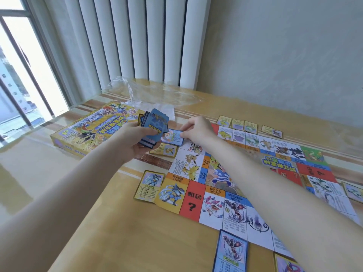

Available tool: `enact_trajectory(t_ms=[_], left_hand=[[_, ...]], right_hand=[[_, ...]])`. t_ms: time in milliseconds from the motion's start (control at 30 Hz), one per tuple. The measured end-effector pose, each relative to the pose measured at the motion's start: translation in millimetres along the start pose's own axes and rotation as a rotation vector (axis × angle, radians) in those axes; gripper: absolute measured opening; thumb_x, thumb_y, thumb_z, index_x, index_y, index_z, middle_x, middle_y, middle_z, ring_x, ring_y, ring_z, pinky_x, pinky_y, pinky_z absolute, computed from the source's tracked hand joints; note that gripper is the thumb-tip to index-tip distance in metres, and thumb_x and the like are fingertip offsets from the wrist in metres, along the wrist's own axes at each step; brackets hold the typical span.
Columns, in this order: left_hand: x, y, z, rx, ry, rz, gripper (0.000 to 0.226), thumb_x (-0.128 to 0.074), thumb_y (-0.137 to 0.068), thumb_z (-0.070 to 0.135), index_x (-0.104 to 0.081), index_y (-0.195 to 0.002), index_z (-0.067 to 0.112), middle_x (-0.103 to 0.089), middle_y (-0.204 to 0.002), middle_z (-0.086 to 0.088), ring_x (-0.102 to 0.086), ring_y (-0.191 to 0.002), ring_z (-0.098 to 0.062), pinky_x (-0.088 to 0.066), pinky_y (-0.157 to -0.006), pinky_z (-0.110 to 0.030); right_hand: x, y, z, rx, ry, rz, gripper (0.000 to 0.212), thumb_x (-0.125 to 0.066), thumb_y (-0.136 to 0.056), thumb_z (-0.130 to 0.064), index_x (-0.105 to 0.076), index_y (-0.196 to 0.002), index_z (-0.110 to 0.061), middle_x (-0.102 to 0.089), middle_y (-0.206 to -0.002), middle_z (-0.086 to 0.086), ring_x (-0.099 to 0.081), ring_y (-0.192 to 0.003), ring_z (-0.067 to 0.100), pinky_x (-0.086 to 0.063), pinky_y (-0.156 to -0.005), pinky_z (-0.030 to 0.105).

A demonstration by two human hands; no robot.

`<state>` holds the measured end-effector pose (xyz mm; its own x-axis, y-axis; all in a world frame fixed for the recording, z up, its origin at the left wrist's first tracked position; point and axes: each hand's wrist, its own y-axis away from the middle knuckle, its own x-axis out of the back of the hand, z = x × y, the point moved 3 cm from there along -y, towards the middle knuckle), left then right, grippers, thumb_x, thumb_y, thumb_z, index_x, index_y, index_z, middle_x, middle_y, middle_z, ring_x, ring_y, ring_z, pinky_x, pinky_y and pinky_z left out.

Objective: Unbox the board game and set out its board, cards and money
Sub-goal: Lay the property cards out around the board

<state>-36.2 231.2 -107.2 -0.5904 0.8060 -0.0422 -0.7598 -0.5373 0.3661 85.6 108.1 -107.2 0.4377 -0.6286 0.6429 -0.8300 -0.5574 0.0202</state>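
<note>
The game board [235, 183] lies unfolded and flat on the tabletop [121, 222], its printed squares facing up. The left hand [135, 140] holds a fanned stack of blue-backed cards [155, 124] above the tabletop, fingers curled round the stack in a closed grip. The right hand [198, 128] pinches a single blue-bordered card [172, 137] between thumb and fingertips, just beside the stack and above the board's far left corner.

Cards are laid out around the board. A yellow-bordered card [149, 185] lies beside the board's left corner square. Another yellow card [165, 150] lies under the held card, near the board's far left edge. A row of yellow cards [237, 123] lies along the far edge, with one more [272, 131] slightly apart to the right. A blue-bordered card [231, 252] lies at the near edge.

The game box [82, 132] rests on the tabletop to the left, beyond the left hand. Clear plastic wrapping [157, 95] lies behind it, near the white vertical blinds [137, 40].
</note>
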Motion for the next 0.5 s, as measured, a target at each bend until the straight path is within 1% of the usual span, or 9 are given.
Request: enact_trajectory(t_ms=[67,100,167,233,300,333,400,467,500], left_hand=[[1,0,-4,0.024,-0.033,0.003,0.012,-0.061,-0.086,0.000,-0.054,-0.092,0.008,-0.062,-0.087,-0.013,-0.062,-0.067,-0.023,-0.054,-0.044,-0.024],[1,0,-6,0.033,-0.043,0.006,0.013,-0.061,-0.086,0.001,-0.053,-0.092,0.009,-0.062,-0.087,-0.012,-0.062,-0.067,-0.022,-0.054,-0.046,-0.024],[1,-2,-7,0.043,-0.058,0.010,0.012,-0.061,-0.086,0.001,-0.053,-0.089,0.010,-0.061,-0.085,-0.012,-0.061,-0.067,-0.021,-0.054,-0.053,-0.029],[0,-4,-7,0.047,-0.073,0.013,0.012,-0.061,-0.086,0.001,-0.053,-0.088,0.010,-0.062,-0.084,-0.012,-0.061,-0.067,-0.021,-0.054,-0.054,-0.029],[-1,-6,-6,0.046,-0.089,0.010,0.012,-0.061,-0.086,0.002,-0.054,-0.092,0.009,-0.063,-0.084,-0.012,-0.062,-0.065,-0.021,-0.055,-0.055,-0.029],[-1,-6,-6,0.043,-0.091,0.009,0.012,-0.062,-0.086,0.002,-0.054,-0.093,0.008,-0.063,-0.085,-0.012,-0.063,-0.064,-0.022,-0.055,-0.057,-0.030],[-2,-6,-4,0.027,-0.074,-0.003,0.013,-0.061,-0.087,0.002,-0.056,-0.097,0.006,-0.065,-0.090,-0.016,-0.067,-0.064,-0.022,-0.055,-0.058,-0.031],[-4,-6,-2,0.004,-0.001,-0.034,0.020,-0.059,-0.087,0.000,-0.055,-0.106,0.003,-0.065,-0.098,-0.019,-0.068,-0.077,-0.026,-0.057,-0.061,-0.032],[-5,-6,0,-0.002,0.038,-0.048,0.020,-0.058,-0.088,-0.002,-0.054,-0.107,0.002,-0.065,-0.100,-0.020,-0.068,-0.082,-0.027,-0.058,-0.063,-0.032]], right_hand=[[-3,-1,1,0.004,0.014,-0.005,0.010,-0.069,-0.081,-0.004,-0.068,-0.090,-0.006,-0.061,-0.086,0.004,-0.056,-0.075,0.013,-0.042,-0.055,0.016],[-3,-1,1,0.002,0.008,-0.008,0.009,-0.069,-0.081,-0.005,-0.068,-0.090,-0.007,-0.061,-0.086,0.004,-0.056,-0.075,0.013,-0.042,-0.056,0.016],[0,-1,3,-0.009,-0.025,-0.005,0.008,-0.070,-0.081,-0.005,-0.068,-0.088,-0.008,-0.062,-0.084,0.002,-0.057,-0.077,0.014,-0.044,-0.058,0.017],[6,-2,6,-0.036,-0.102,0.020,0.007,-0.070,-0.080,-0.005,-0.067,-0.083,-0.011,-0.061,-0.082,0.000,-0.057,-0.083,0.016,-0.046,-0.065,0.022],[15,-4,9,-0.066,-0.183,0.057,0.012,-0.071,-0.079,-0.005,-0.065,-0.076,-0.015,-0.061,-0.086,0.001,-0.056,-0.088,0.019,-0.045,-0.073,0.028],[18,-4,11,-0.077,-0.200,0.067,0.015,-0.072,-0.078,-0.005,-0.064,-0.073,-0.018,-0.062,-0.089,0.003,-0.056,-0.089,0.019,-0.044,-0.074,0.029],[24,-2,14,-0.084,-0.209,0.060,0.017,-0.072,-0.078,-0.005,-0.063,-0.073,-0.019,-0.063,-0.095,0.006,-0.055,-0.089,0.018,-0.044,-0.069,0.027],[29,1,16,-0.078,-0.218,0.033,0.016,-0.071,-0.079,-0.004,-0.063,-0.075,-0.018,-0.064,-0.095,0.007,-0.056,-0.086,0.017,-0.044,-0.064,0.024],[30,2,18,-0.076,-0.224,0.020,0.016,-0.070,-0.079,-0.003,-0.063,-0.075,-0.018,-0.064,-0.092,0.007,-0.056,-0.083,0.016,-0.043,-0.062,0.024]])
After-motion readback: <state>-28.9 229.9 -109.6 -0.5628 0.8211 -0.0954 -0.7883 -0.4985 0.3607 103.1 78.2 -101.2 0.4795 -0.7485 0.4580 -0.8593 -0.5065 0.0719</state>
